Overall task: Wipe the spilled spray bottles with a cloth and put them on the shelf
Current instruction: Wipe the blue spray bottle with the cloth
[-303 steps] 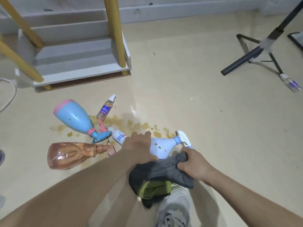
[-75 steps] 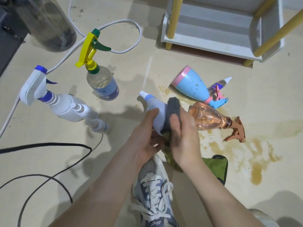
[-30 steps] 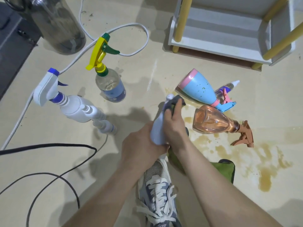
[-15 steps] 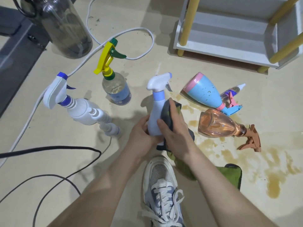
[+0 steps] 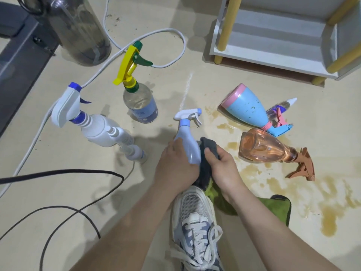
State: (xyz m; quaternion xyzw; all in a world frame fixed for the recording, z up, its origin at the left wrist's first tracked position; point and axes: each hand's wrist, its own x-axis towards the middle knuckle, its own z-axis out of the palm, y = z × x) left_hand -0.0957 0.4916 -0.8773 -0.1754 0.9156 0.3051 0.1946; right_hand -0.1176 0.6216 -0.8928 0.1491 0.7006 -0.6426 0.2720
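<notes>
My left hand (image 5: 174,169) grips the base of a pale blue spray bottle (image 5: 187,140), held upright with its white trigger head pointing right. My right hand (image 5: 222,169) holds a grey and green cloth (image 5: 207,167) against the bottle's right side. To the right, a blue bottle with a pink base (image 5: 246,110), a small clear bottle (image 5: 281,107) and an orange transparent bottle (image 5: 263,149) lie on their sides in a brown spill (image 5: 330,210). The white shelf (image 5: 273,55) with yellow posts stands at the top right.
A yellow-trigger clear bottle (image 5: 139,102), a white bottle (image 5: 91,124) and a small white bottle (image 5: 134,151) stand at the left. A white cable (image 5: 109,61), black cables (image 5: 78,210) and a dark jug (image 5: 82,30) lie further left. My shoe (image 5: 195,225) is below the hands.
The pale blue bottle has been turned upright and its trigger head now points right. My right hand has slid the cloth down along the bottle's side. The camera has shifted slightly.
</notes>
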